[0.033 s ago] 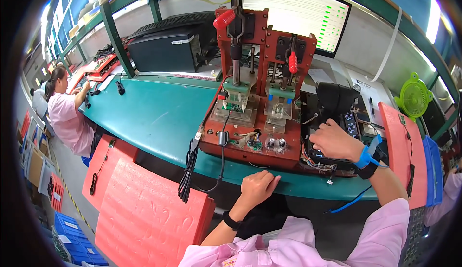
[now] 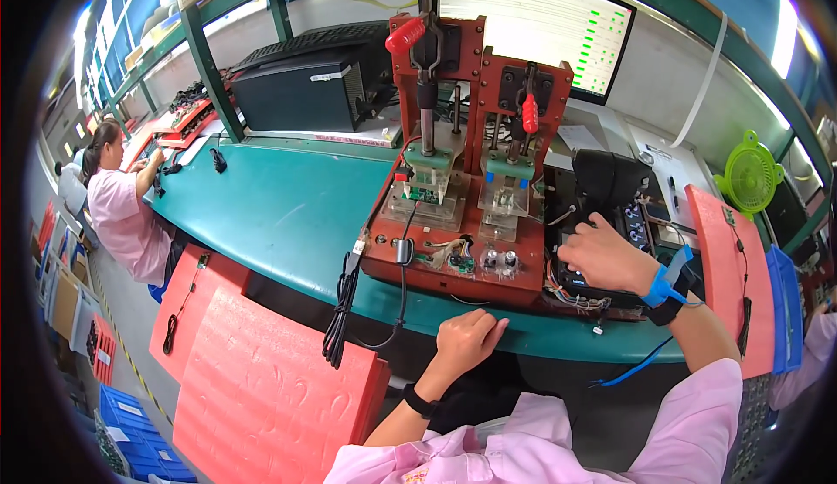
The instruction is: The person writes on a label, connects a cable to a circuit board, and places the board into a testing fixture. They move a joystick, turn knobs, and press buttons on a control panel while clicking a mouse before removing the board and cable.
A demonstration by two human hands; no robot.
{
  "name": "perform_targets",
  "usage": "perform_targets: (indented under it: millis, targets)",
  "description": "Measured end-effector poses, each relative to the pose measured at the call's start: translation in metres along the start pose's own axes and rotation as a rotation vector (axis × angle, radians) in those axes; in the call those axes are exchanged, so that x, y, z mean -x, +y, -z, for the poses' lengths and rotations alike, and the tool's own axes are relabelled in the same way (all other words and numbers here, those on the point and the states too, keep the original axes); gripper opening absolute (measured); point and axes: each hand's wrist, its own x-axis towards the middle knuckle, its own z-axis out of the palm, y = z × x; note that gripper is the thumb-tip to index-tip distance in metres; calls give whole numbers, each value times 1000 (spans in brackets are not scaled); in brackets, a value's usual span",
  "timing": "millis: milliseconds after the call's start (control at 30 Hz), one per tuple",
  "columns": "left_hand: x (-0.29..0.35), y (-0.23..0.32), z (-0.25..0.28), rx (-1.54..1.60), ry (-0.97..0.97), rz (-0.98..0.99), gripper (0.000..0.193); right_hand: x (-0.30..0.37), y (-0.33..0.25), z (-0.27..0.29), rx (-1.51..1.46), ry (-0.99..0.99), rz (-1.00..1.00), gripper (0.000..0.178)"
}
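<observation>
Okay, right hand [image 2: 608, 255] over black unit [image 2: 617, 300], right of centre; fingertips partly hidden, can't tell if grasping. Left hand [image 2: 465, 343] at lower centre by green bench [image 2: 288, 201], fingers curled, palm hidden, can't tell if holding. Pink sleeve [image 2: 804, 364] cut off, far right. Versus earlier: right hand slightly left.

Bench [image 2: 288, 192], green-topped, red fixture [image 2: 440, 282] stood near front edge, black device [image 2: 603, 177] placed just right of it, computer [image 2: 296, 96] set at rear left, small cable coil [image 2: 218, 160] laid at left, longer cable bundle [image 2: 339, 314] draped over front edge, red foam sheet [image 2: 725, 283] laid at right
</observation>
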Motion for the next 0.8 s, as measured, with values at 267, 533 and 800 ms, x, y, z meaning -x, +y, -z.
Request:
perform_targets:
  millis: [267, 533, 800]
  targets:
    - [1, 2, -5, -7, 7, -5, 25, 26, -2, -5, 293, 243, 10, 11]
    - [-2, -1, -2, 14, -12, -28, 23, 68, -1, -38, -65, 361, -271, 13]
    - [-1, 3, -1, -45, 1, -9, 22, 73, 30, -18, 22, 213, -305, 9]
